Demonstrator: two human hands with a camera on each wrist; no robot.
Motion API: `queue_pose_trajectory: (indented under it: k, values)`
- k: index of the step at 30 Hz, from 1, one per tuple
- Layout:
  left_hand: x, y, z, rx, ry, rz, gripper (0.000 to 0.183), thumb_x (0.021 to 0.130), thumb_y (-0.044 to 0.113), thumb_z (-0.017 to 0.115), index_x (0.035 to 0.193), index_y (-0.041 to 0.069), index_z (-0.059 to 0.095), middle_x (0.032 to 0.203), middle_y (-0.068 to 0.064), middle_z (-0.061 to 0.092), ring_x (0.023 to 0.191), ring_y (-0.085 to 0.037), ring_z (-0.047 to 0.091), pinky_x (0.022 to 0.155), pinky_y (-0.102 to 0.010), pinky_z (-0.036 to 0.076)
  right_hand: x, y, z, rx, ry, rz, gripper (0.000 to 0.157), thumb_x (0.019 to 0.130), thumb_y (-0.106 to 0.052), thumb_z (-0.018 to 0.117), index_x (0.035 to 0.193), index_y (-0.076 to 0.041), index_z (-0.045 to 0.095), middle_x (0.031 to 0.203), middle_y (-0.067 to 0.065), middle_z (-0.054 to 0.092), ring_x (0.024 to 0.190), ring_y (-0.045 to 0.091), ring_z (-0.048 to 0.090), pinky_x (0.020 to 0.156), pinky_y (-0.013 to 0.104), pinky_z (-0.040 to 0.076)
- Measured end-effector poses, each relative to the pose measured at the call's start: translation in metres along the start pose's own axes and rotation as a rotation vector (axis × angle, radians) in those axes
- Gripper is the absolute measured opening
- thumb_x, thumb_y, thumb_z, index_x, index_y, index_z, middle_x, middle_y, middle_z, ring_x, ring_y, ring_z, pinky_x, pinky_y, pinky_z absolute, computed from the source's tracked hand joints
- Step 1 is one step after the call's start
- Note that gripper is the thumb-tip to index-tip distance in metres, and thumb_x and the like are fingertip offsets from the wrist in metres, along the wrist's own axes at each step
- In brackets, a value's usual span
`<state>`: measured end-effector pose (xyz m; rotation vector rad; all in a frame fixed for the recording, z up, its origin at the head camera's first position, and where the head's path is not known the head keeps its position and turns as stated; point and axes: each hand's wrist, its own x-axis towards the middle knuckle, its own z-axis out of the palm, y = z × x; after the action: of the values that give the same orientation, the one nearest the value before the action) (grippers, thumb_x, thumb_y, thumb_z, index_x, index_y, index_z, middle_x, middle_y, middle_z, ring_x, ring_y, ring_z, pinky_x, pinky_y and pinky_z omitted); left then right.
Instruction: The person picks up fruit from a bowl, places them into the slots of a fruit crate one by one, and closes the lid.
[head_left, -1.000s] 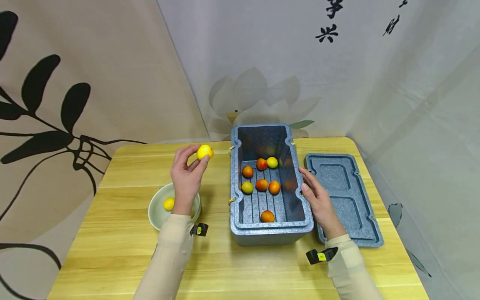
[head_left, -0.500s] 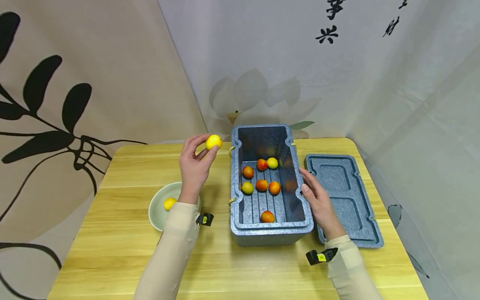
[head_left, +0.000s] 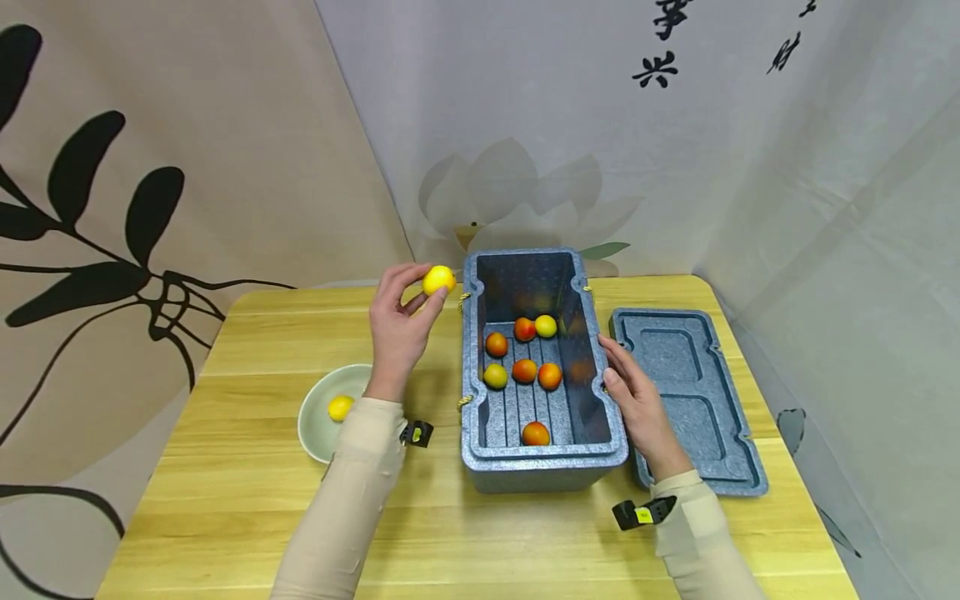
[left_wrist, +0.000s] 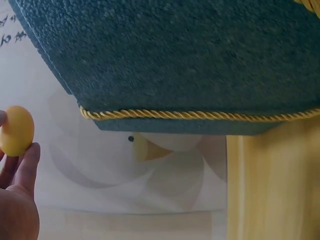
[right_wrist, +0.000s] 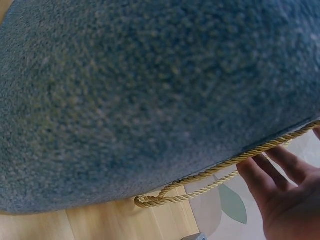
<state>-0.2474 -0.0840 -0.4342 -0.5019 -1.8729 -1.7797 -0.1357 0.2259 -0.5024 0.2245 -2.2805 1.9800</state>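
My left hand (head_left: 401, 329) pinches a small, smooth, egg-shaped yellow fruit (head_left: 438, 281) between thumb and fingertips, just left of the foam box's far left rim. In the left wrist view the same fruit (left_wrist: 18, 131) shows at the left edge, beside the box's outer wall. The speckled blue-grey foam box (head_left: 543, 454) stands lidless, with several orange-red fruits (head_left: 536, 433) and a couple of yellow ones (head_left: 495, 376) on its ribbed floor. Against its right rim rests my right hand (head_left: 637, 400), fingers extended; the right wrist view puts the fingertips by the twisted gold rope (right_wrist: 210, 172).
Left of the box is a pale green bowl (head_left: 315, 446) with a yellow fruit (head_left: 341, 407) in it, partly covered by my left forearm. The matching foam lid (head_left: 693, 400) lies to the right. A printed cloth (head_left: 300, 167) hangs behind the wooden table (head_left: 225, 500).
My left hand has carried the yellow fruit rightward and farther back, from above the bowl side to near the box's left rim. My right hand has stayed on the box.
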Motion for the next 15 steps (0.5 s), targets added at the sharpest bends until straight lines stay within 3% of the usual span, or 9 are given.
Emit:
queue_pose_trajectory:
  k: [10,15]
  values:
    - [0.007,0.005,0.013,-0.002,-0.037,0.044,0.033,0.085,-0.001,0.076,0.116,-0.005,0.067,0.115,-0.012,0.057,0.103,-0.024,0.058,0.086,-0.034,0.056,0.0,0.0,-0.001,-0.003,0.006,0.0,0.044,0.107,-0.012,0.041,0.151,-0.012,0.039,0.154,0.01,0.035,0.141,0.029,0.03,0.101,0.019,0.036]
    - [0.008,0.005,0.015,0.028,-0.06,0.026,0.034,0.085,0.001,0.076,0.117,-0.005,0.067,0.116,-0.013,0.057,0.103,-0.023,0.059,0.085,-0.033,0.056,0.0,0.001,0.0,-0.009,0.006,0.001,0.044,0.107,-0.012,0.041,0.151,-0.012,0.04,0.153,0.011,0.036,0.14,0.029,0.031,0.101,0.02,0.036]
